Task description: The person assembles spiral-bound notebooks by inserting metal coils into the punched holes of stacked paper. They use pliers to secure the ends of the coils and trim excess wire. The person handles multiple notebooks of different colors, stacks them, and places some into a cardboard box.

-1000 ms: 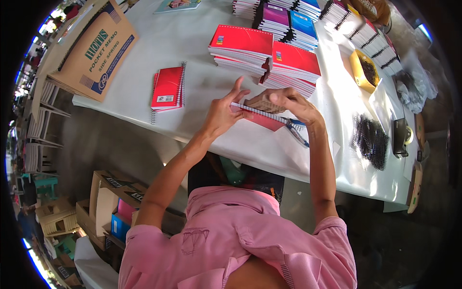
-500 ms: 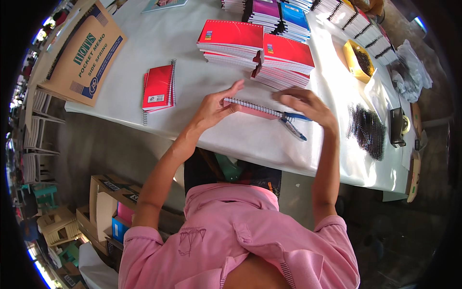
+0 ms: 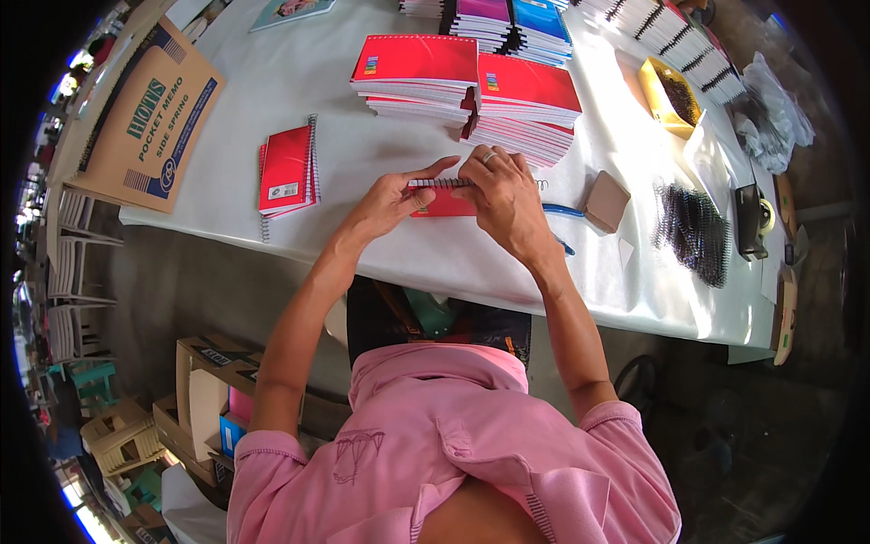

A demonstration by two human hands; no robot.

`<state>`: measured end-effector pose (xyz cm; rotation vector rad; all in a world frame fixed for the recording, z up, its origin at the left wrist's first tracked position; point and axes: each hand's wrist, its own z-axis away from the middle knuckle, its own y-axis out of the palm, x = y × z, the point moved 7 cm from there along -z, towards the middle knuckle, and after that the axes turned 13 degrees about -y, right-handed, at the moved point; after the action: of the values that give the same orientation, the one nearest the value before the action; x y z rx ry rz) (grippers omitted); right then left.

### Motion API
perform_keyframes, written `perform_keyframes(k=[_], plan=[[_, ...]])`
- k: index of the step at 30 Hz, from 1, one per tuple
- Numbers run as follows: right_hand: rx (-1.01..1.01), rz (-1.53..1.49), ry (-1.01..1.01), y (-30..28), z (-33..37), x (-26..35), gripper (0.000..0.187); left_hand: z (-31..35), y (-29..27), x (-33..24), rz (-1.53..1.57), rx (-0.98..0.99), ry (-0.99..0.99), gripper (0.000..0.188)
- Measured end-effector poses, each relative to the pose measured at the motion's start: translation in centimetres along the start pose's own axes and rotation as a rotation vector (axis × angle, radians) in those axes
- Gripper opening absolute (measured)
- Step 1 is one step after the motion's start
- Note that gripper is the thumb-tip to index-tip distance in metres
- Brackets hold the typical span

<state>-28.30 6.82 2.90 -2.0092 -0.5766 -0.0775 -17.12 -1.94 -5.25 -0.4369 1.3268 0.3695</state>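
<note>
A small red spiral notebook (image 3: 444, 205) is held over the near part of the table, its coil edge upward. My left hand (image 3: 385, 207) grips its left end, with the thumb on the near side. My right hand (image 3: 503, 195) is closed on the coil edge, its fingers hiding the notebook's right part. A loose end of wire coil (image 3: 541, 183) pokes out just past my right hand. Blue-handled pliers (image 3: 564, 210) lie on the table beside that hand, partly hidden by it. A brown block (image 3: 607, 201) sits right of the pliers.
Stacks of red notebooks (image 3: 526, 100) stand beyond my hands. Coil-bound red notebooks (image 3: 288, 170) lie left. Loose black coils (image 3: 693, 238), a yellow tray (image 3: 654, 102) and a tape dispenser (image 3: 750, 222) are right. A cardboard box (image 3: 149, 113) stands far left on the white table (image 3: 362, 150).
My right hand has moved left from the pliers' side onto the notebook's coil. The pliers now lie on the table, and the brown block has come into sight.
</note>
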Motion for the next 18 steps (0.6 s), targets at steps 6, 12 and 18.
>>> perform_keyframes(k=[6,12,18], plan=[[0.006,0.093,-0.142,0.2,0.0,0.8,0.014,-0.2,0.1,0.8,0.026,0.060,-0.035,0.052],[-0.088,0.054,-0.172,0.9,0.3,1.3,0.016,0.6,0.2,0.9,-0.054,0.127,-0.073,0.059],[-0.101,-0.021,-0.246,1.3,0.0,2.2,0.015,0.6,-0.8,2.7,-0.013,0.136,0.041,0.068]])
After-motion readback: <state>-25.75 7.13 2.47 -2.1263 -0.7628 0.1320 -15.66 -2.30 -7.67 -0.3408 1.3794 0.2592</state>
